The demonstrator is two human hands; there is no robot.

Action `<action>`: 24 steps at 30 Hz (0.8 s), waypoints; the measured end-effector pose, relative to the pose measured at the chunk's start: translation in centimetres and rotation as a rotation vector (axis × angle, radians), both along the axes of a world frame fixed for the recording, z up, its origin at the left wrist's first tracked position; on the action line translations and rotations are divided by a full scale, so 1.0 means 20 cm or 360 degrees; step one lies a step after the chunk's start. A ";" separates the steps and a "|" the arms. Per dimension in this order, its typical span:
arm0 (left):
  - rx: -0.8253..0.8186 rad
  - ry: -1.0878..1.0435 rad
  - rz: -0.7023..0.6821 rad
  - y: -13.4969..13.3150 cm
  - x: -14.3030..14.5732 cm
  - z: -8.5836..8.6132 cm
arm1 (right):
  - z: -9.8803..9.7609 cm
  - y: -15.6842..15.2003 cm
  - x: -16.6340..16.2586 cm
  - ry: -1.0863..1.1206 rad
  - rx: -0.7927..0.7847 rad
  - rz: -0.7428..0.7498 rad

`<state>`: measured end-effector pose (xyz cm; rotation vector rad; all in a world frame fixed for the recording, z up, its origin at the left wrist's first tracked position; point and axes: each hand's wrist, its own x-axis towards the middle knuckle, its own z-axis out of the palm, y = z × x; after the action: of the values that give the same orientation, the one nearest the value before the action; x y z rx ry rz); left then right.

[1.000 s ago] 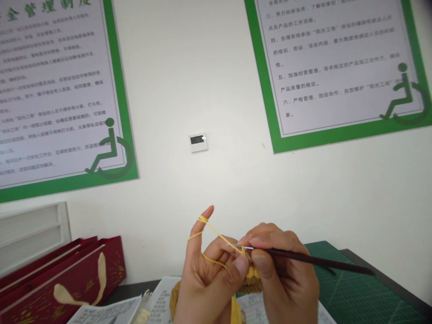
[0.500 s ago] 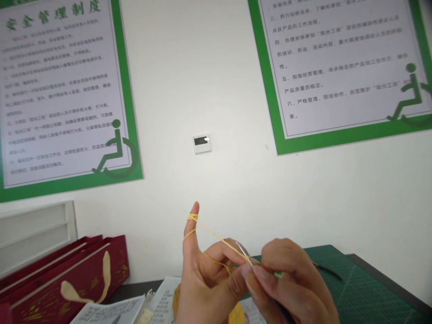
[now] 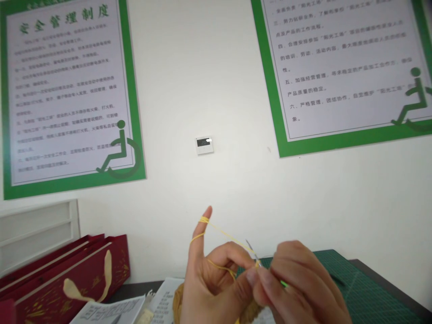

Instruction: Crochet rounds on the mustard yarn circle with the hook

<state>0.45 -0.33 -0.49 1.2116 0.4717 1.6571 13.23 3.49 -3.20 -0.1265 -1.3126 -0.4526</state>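
Note:
Yellow yarn (image 3: 224, 232) is wound around the raised index finger of my left hand (image 3: 216, 283) and runs taut to a thin metal crochet hook (image 3: 251, 248). My left thumb and middle finger pinch a small bit of yarn work close to the hook; most of it is hidden by the fingers. My right hand (image 3: 297, 283) is closed around the hook, its tip pointing up and left past the fingertips. A bit of bright green shows beside the right fingers. Behind the left wrist, a brown-yellow ball of yarn (image 3: 177, 303) is partly covered.
Dark red gift bags (image 3: 101, 265) with cream handles stand at the left. Printed sheets (image 3: 108, 310) lie near them. A green cutting mat (image 3: 357, 288) covers the right of the dark table. Green-framed posters (image 3: 141, 157) and a small white wall panel (image 3: 204, 150) hang behind.
Both hands have shifted slightly right in view, and the left index finger leans more to the right. The hook's tip has moved up and right, with the yarn still taut.

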 end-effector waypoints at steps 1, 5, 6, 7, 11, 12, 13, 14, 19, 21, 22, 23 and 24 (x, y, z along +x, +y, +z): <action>-0.0084 -0.0044 -0.0135 0.00 0.00 0.00 | -0.02 0.00 0.00 0.0072 -0.0036 -0.0045; -0.0329 -0.0157 -0.0588 0.01 -0.01 0.00 | -0.06 0.01 -0.09 0.0228 -0.0049 0.0449; -0.0331 -0.0153 -0.0643 0.01 -0.01 0.00 | -0.05 0.01 -0.11 0.0335 -0.0074 0.0709; -0.0316 -0.0143 -0.0670 0.01 -0.01 0.00 | -0.04 0.01 -0.13 0.0427 -0.0231 0.0967; -0.0229 -0.0109 -0.0551 0.02 -0.03 0.00 | -0.01 -0.01 -0.11 0.0259 -0.0545 0.1494; -0.0209 -0.0103 -0.0522 0.03 -0.04 0.00 | -0.01 -0.01 -0.09 0.0218 -0.0599 0.1579; -0.0195 -0.0098 -0.0510 0.03 -0.04 0.00 | 0.00 -0.01 -0.08 0.0186 -0.0657 0.1661; -0.0185 -0.0093 -0.0512 0.03 -0.05 0.00 | 0.00 -0.02 -0.06 0.0170 -0.0727 0.1743; -0.0140 -0.0051 -0.0269 0.01 -0.04 0.01 | 0.02 -0.01 -0.06 0.0081 -0.1145 0.1965; -0.0062 -0.0010 -0.0055 -0.01 -0.02 0.01 | 0.03 0.00 -0.05 0.0034 -0.1065 0.1728; -0.0021 0.0012 0.0036 -0.01 -0.02 0.02 | 0.04 0.01 -0.04 0.0007 -0.0935 0.1487; 0.0010 0.0032 0.0118 -0.02 -0.01 0.01 | 0.05 0.01 -0.03 -0.0019 -0.0776 0.1170; 0.0028 0.0040 0.0191 -0.02 -0.01 0.01 | 0.05 0.01 -0.02 -0.0078 -0.0599 0.0797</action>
<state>0.34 -0.72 -0.28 1.2388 0.5559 1.7522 12.92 3.77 -2.22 -0.0944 -1.4095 0.2206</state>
